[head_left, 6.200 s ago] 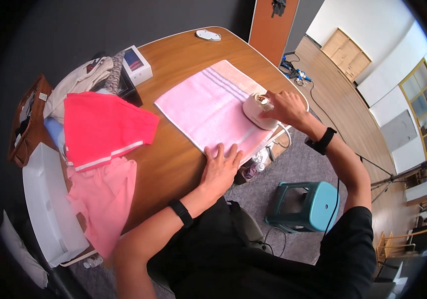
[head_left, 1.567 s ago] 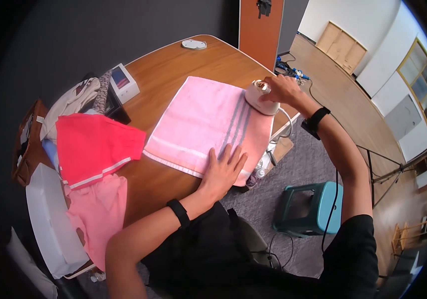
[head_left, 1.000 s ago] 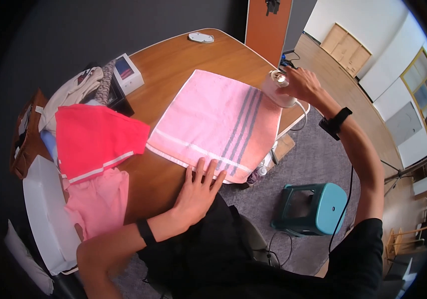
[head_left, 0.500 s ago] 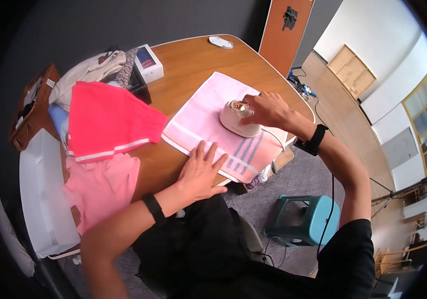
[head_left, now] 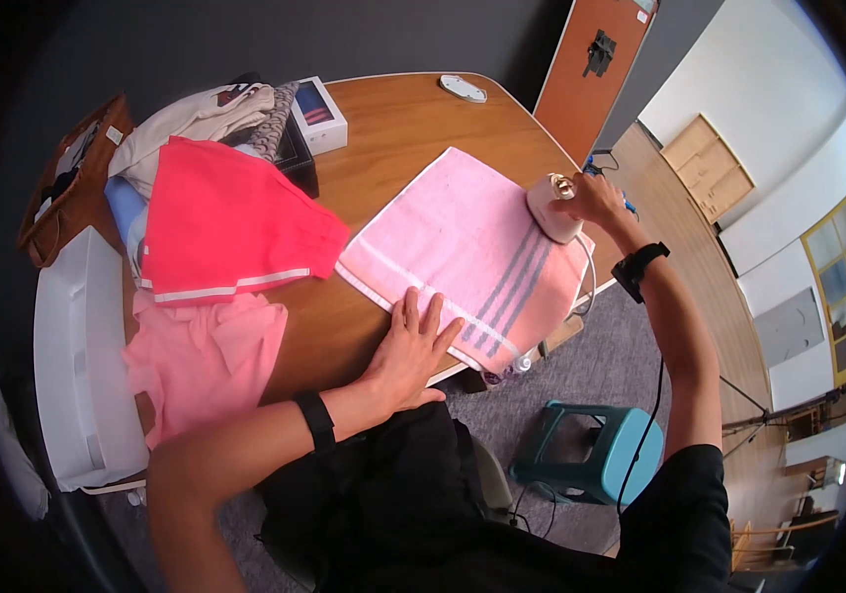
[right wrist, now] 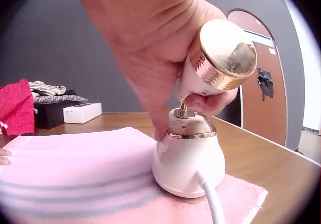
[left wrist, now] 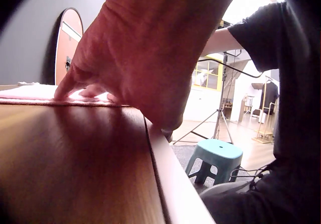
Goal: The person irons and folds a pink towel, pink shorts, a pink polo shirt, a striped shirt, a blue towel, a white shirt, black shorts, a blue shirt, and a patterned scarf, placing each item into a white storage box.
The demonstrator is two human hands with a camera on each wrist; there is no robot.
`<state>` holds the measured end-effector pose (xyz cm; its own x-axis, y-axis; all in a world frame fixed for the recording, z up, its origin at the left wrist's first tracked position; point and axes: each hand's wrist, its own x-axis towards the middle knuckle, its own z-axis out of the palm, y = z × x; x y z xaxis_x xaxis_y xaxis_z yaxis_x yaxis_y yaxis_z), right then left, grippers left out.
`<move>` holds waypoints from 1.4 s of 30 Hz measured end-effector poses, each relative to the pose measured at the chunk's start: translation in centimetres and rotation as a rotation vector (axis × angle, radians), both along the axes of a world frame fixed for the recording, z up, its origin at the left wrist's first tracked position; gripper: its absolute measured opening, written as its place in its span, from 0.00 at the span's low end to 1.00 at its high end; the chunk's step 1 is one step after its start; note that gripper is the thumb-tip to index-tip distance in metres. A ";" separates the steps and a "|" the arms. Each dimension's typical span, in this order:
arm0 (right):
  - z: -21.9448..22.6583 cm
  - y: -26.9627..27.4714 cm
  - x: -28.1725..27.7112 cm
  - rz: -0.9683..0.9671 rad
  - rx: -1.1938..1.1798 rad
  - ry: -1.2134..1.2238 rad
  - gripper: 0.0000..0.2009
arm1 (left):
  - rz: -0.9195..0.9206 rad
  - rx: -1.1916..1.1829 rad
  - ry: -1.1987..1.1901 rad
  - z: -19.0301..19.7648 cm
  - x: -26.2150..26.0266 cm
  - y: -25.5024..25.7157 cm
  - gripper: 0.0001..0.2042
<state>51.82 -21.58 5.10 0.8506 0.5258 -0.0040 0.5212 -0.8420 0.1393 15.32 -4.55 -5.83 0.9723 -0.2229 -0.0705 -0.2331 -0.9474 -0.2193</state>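
Observation:
A pink towel [head_left: 443,222] with grey stripes lies flat on the wooden table. My right hand [head_left: 599,201] grips a small white and gold iron [head_left: 553,210] by its top, over the towel's far right edge. In the right wrist view the white iron [right wrist: 188,158] stands base down on the towel [right wrist: 85,169], its cord at the near side, with the right hand's [right wrist: 160,48] fingers curled round its upper part. My left hand [head_left: 411,351] rests with spread fingers on the towel's near edge; in the left wrist view the left hand's [left wrist: 145,43] fingertips touch the towel.
A red garment [head_left: 235,222] and a light pink garment [head_left: 211,356] lie at the left, beside a white tray [head_left: 82,366] and a brown basket [head_left: 72,198]. A white box [head_left: 329,128] and a white holder [head_left: 463,89] are farther back. A teal stool [head_left: 606,445] stands on the floor.
Over the last half second the iron in my right hand has moved from the towel's middle to its far right edge. My left hand stays at the near edge.

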 end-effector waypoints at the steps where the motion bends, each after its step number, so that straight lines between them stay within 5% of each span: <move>1: -0.1 -0.1 0.6 -0.021 -0.009 -0.019 0.31 | 0.000 -0.004 -0.007 0.0 0.0 0.0 0.54; 7: 1.5 0.1 -0.2 0.081 -0.077 -0.112 0.30 | -0.002 -0.015 -0.023 -0.5 0.0 0.1 0.53; 17: 2.8 5.9 -15.6 0.545 0.021 0.057 0.34 | 0.001 -0.097 -0.103 -1.6 0.1 0.1 0.50; 20: 1.7 7.7 -16.9 0.533 -0.007 0.084 0.33 | 0.009 -0.125 -0.177 -2.0 -0.2 -0.2 0.49; 25: 0.5 8.4 -14.5 0.505 0.025 0.075 0.34 | 0.054 -0.109 -0.228 -2.5 -0.6 -0.4 0.50; 32: 0.2 7.9 -5.8 0.234 -0.011 0.033 0.32 | 0.066 -0.087 -0.183 -2.4 -0.8 -0.5 0.51; 42: 0.0 -2.4 1.4 -0.050 -0.064 -0.041 0.33 | 0.103 -0.144 -0.160 -2.4 -0.3 -0.5 0.54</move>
